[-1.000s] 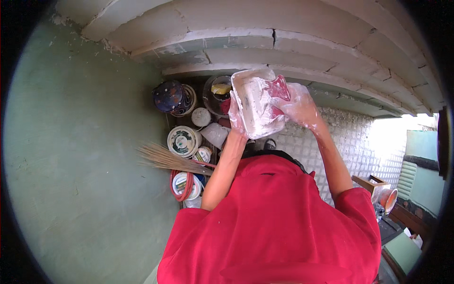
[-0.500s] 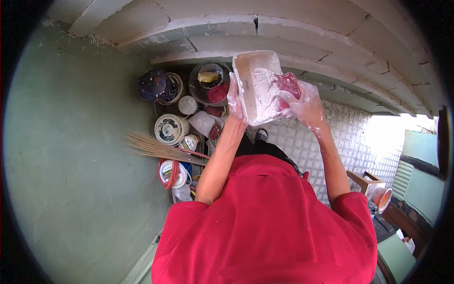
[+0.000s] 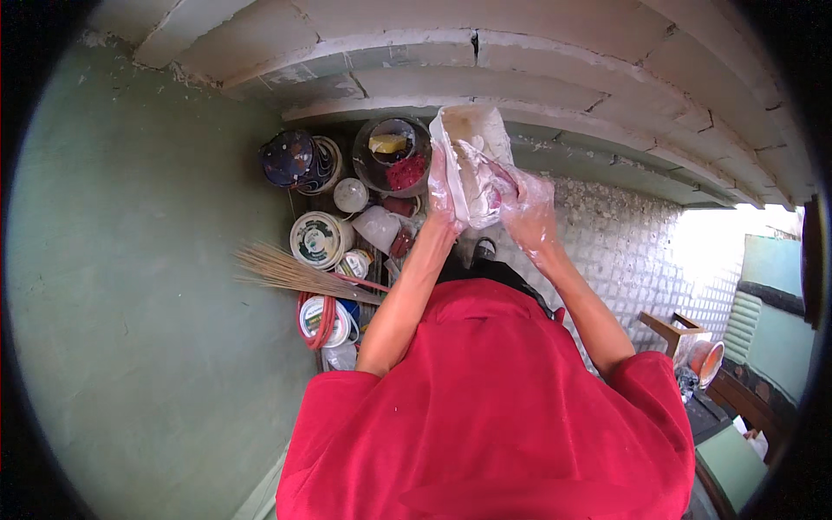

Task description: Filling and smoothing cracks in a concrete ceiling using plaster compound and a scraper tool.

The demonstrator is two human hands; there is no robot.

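Note:
A white rectangular plastic tub (image 3: 479,121) is held up in front of me and tilted. My left hand (image 3: 441,198) grips it along its left side. White putty (image 3: 471,165) lies in thick smears inside the tub and over its inner walls. My right hand (image 3: 530,208), coated in white, is closed around a red putty scraper (image 3: 502,183) at the tub's right side. Only a small part of the scraper shows, covered with putty and my fingers. White residue marks both of my hands and the right wrist.
Several buckets stand at the left by the green wall (image 3: 156,286), including a white bucket (image 3: 317,240) and a grey basin (image 3: 362,165). A stick broom (image 3: 295,271) lies across them. Overhead runs a beamed ceiling (image 3: 555,65). A wooden stool (image 3: 667,331) is at right.
The tub has tipped more and narrowed in view. My right hand has moved left with the scraper, closer to my left hand, and the scraper is now mostly hidden.

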